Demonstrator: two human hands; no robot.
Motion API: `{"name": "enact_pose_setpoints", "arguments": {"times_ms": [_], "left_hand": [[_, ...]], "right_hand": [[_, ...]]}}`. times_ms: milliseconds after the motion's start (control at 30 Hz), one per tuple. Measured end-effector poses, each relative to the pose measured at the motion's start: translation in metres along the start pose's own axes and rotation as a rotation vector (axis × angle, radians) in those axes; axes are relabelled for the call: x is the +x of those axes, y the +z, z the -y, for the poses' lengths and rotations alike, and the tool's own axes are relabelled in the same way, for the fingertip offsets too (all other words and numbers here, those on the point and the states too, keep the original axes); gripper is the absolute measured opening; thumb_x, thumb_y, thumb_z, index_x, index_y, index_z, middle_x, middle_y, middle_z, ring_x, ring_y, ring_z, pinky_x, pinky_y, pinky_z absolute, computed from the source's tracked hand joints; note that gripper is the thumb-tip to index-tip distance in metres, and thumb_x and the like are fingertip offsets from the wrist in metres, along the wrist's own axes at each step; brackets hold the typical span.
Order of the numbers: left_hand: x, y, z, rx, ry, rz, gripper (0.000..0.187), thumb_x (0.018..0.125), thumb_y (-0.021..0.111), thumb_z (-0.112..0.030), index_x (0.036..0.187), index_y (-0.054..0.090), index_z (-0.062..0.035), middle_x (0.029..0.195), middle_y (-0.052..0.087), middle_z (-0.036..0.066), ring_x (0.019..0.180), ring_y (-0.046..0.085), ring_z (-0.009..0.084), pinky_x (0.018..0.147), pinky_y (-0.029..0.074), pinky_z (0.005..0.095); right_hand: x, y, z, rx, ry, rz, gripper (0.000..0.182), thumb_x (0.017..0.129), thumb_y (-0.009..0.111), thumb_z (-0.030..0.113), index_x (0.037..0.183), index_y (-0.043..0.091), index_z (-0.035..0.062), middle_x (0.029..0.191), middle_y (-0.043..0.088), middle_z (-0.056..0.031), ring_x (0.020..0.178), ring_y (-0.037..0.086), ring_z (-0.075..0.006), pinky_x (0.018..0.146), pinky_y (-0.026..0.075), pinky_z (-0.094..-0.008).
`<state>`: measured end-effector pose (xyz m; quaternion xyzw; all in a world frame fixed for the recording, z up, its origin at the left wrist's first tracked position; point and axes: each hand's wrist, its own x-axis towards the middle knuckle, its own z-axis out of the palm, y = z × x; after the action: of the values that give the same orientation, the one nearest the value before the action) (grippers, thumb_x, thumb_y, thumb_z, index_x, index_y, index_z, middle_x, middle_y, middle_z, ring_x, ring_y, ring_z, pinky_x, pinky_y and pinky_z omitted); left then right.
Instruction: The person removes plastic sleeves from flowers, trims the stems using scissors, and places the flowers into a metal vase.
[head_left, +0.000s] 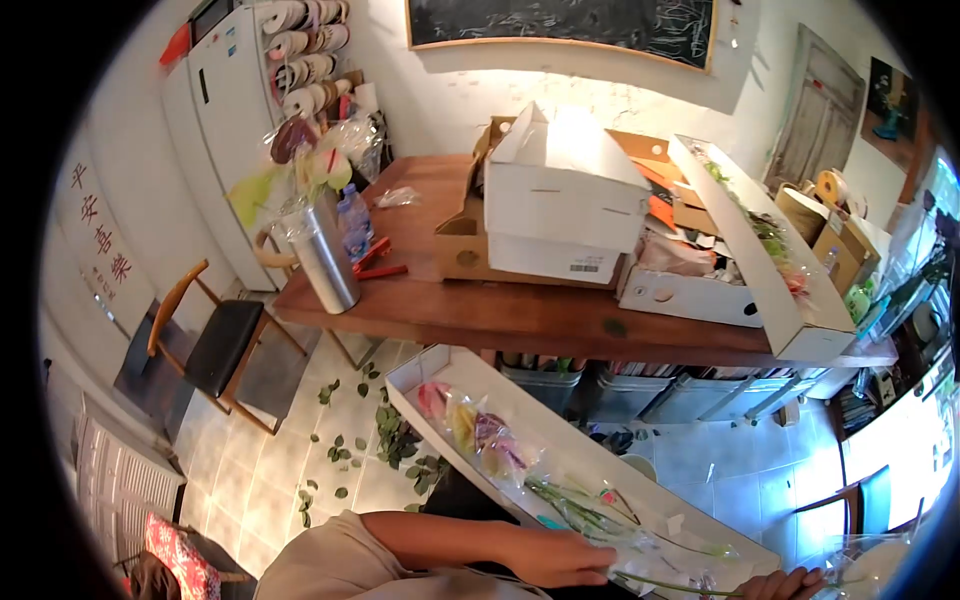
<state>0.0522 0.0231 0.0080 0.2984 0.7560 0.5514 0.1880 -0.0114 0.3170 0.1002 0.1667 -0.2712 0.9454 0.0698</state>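
A long white open box (455, 370) lies slanted in front of me, with flowers wrapped in clear plastic (490, 435) and green stems inside. Over the box's near edge, my left hand (565, 560) is closed on a green stem (665, 586). My right hand (785, 584) is at the bottom right, its fingers curled round the far part of the same stem, beside clear plastic wrap (870, 565). The lower part of my right hand is cut off by the frame edge.
A wooden table (430, 310) holds a metal vase (322, 260) with flowers, bottles, red tools (378, 262), white boxes (560, 215) and another long flower box (770, 290). Leaves (395, 435) litter the floor. A black-seated chair (228, 358) stands left; metal bins (625, 393) are under the table.
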Motion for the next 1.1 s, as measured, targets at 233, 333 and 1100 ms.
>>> {"name": "enact_pose_setpoints", "arguments": {"times_ms": [233, 333, 1100], "left_hand": [[-0.021, -0.074, -0.051, 0.504, -0.030, -0.172, 0.018, 0.106, 0.055, -0.025, 0.106, 0.054, -0.0064, 0.080, 0.064, 0.016, 0.074, 0.066, 0.0448, 0.068, 0.054, 0.0512], [-0.028, -0.098, -0.053, 0.645, -0.069, -0.336, 0.013, 0.103, 0.059, -0.019, 0.106, 0.057, -0.0067, 0.084, 0.064, 0.014, 0.073, 0.067, 0.0391, 0.068, 0.055, 0.0470], [0.007, -0.049, -0.100, 0.615, 0.176, -0.336, 0.023, 0.102, 0.058, -0.029, 0.103, 0.060, -0.0054, 0.085, 0.064, 0.018, 0.080, 0.067, 0.0387, 0.069, 0.054, 0.0498]], "right_hand": [[0.010, -0.023, 0.032, 0.071, -0.207, -0.079, 0.047, 0.114, 0.039, 0.046, 0.102, 0.065, 0.0082, 0.065, 0.033, 0.0025, 0.051, 0.026, -0.0110, 0.047, 0.024, -0.0287], [0.012, -0.032, 0.058, 0.015, -0.316, -0.188, 0.046, 0.112, 0.042, 0.046, 0.091, 0.062, 0.0105, 0.066, 0.036, 0.0026, 0.051, 0.028, -0.0109, 0.046, 0.025, -0.0273], [-0.003, 0.082, -0.090, -0.004, 0.108, 0.187, 0.023, 0.108, 0.056, 0.025, 0.121, 0.061, 0.0065, 0.077, 0.049, -0.0028, 0.065, 0.042, -0.0131, 0.056, 0.035, -0.0264]]}}
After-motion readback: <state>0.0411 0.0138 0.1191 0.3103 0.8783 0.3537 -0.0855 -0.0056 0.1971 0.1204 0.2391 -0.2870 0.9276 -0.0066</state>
